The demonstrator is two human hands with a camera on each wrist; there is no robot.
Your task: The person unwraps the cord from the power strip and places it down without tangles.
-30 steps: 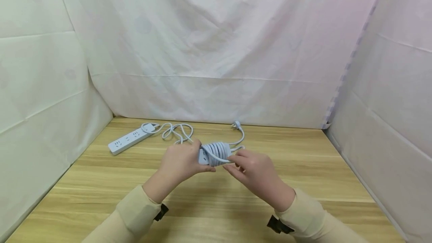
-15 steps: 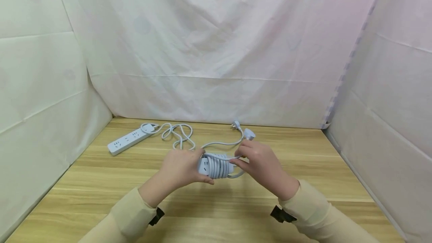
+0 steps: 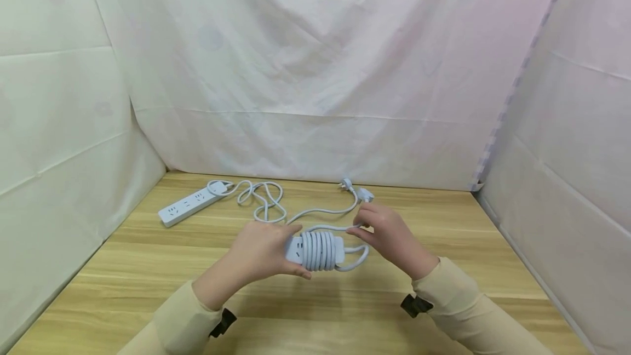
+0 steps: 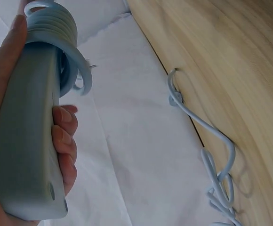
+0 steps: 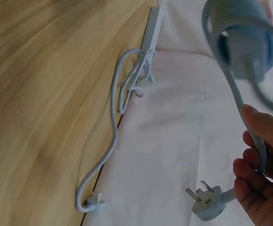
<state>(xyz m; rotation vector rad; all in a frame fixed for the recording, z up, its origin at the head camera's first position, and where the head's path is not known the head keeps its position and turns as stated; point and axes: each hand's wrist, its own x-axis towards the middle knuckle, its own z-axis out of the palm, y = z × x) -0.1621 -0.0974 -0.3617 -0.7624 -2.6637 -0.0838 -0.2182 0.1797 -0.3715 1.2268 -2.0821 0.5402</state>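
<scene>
My left hand grips one end of a white power strip, fingers and thumb round its body in the left wrist view. Several turns of its cord lie wound side by side about the strip's middle. Beyond the strip's right end a loop of cord hangs out. My right hand pinches the cord's free length between thumb and fingers, a little right of the strip. The three-pin plug of that cord sticks out just past the right fingers.
A second white power strip lies at the table's back left. Its loose, looped cord runs right to a plug near the back edge. White cloth hangs behind the wooden table and along both sides.
The cord in my right hand has gone from across the strip's front to its far side, drawn out rightward. The held strip is lower and nearer me. The held plug has come into sight.
</scene>
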